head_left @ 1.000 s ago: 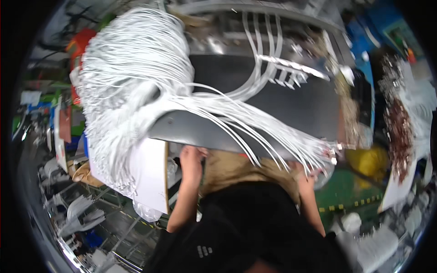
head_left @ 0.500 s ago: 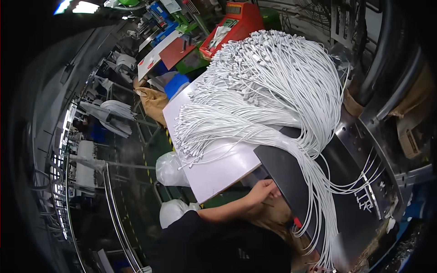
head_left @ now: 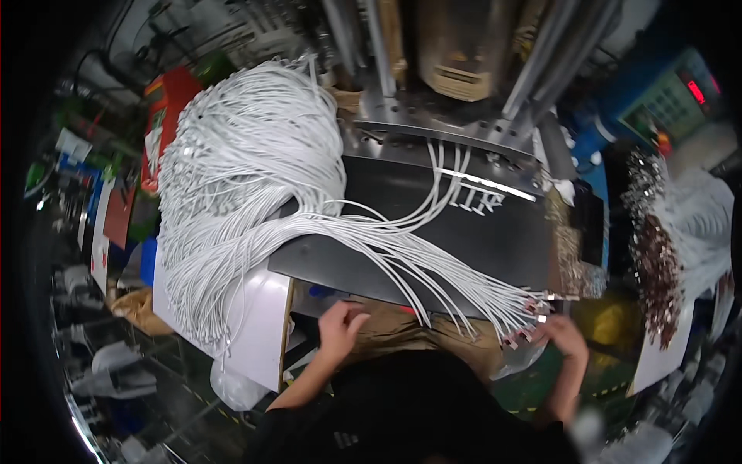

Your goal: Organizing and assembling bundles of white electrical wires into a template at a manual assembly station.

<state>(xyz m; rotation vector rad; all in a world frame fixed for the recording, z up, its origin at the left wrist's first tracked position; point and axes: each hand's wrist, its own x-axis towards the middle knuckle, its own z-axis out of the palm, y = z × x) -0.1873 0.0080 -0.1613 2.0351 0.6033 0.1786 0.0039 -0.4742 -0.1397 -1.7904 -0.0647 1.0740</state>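
A long bundle of white cables point(head_left: 386, 241) fans across a dark tabletop point(head_left: 495, 259) toward its right front corner. The cables' metal-tipped ends hang over that corner. There my right hand point(head_left: 566, 339) has its fingers closed at the tips, on what looks like a white cable's end; the fingertips are partly hidden. By the dark table's front edge, left of my lap, my left hand point(head_left: 338, 329) hovers with loosely bent fingers, thumb apart, holding nothing visible. Several cables curve up to a metal press bed point(head_left: 456, 139), near small white pieces point(head_left: 478, 203) on the tabletop.
A large heap of white cables point(head_left: 247, 139) covers the left side, partly on a pale board point(head_left: 259, 340). Metal columns point(head_left: 379, 50) rise at the back. A control box with a red display point(head_left: 680, 100) stands back right; another cable pile point(head_left: 661, 263) lies at far right.
The view has swung right, showing the press and the right-hand side. My right hand, barely visible at the lower edge before, now shows at the cable ends. My left hand remains near the table's front edge.
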